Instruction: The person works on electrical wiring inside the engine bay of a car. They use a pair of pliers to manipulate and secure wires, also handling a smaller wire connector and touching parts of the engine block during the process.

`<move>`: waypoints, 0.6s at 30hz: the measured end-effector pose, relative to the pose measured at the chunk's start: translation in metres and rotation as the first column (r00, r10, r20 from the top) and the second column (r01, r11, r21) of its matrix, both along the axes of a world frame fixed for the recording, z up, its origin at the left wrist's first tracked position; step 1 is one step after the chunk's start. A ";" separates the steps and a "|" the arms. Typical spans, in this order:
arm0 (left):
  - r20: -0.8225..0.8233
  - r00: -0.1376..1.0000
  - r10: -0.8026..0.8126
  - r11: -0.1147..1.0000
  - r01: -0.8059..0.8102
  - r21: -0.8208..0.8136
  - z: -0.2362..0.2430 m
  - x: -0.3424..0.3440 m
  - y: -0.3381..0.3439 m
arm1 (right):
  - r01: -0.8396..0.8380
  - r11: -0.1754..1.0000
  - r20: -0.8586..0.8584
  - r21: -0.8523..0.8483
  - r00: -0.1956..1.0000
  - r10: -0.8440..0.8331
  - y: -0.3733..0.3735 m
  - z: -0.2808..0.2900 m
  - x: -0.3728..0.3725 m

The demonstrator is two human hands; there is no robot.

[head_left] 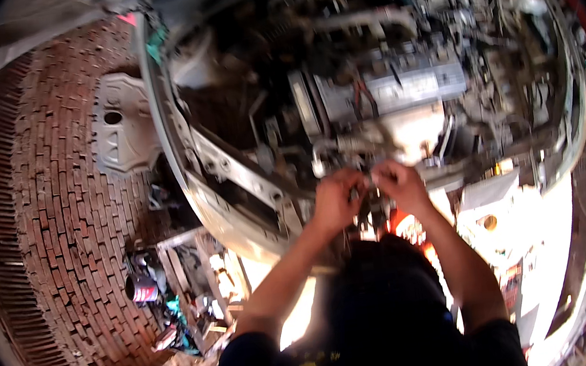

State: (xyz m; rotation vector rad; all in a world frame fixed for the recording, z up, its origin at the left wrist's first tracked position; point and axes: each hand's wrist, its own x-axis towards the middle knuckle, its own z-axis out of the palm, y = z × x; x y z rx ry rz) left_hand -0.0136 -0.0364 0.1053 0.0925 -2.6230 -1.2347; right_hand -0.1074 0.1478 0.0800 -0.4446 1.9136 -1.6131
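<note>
Both of my hands meet over the front edge of an open engine bay, their fingertips close together. The fingers of my left hand [339, 198] are curled in a pinch. My right hand [400, 184] is pinched too, right beside it. Whatever sits between the fingertips is too small and blurred to name. Just beyond my hands lies the engine [398, 89] with its silver ribbed cover. A tool with reddish handles [363, 95], perhaps pliers, rests on that cover.
The car's pale fender [228, 224] curves round on the left. On the brick floor [58, 234] lies a grey metal panel [125, 141] with holes. A wooden crate [178, 269] and a dark can [142, 288] stand near the lower left. Glaring sunlight washes out the lower right.
</note>
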 end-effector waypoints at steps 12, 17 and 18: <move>0.172 0.980 0.096 0.954 -0.140 0.265 0.004 -0.006 0.000 | -0.274 0.940 0.136 -0.203 0.943 0.304 0.040 0.019 -0.008; 0.152 0.988 0.010 0.899 -0.076 0.432 -0.017 0.000 -0.002 | -0.116 0.990 -0.037 -0.077 0.993 0.114 0.042 -0.019 0.025; 0.122 0.992 -0.017 0.917 -0.034 0.398 -0.017 0.002 -0.006 | -0.049 0.998 -0.050 -0.049 0.998 0.046 0.038 -0.020 0.031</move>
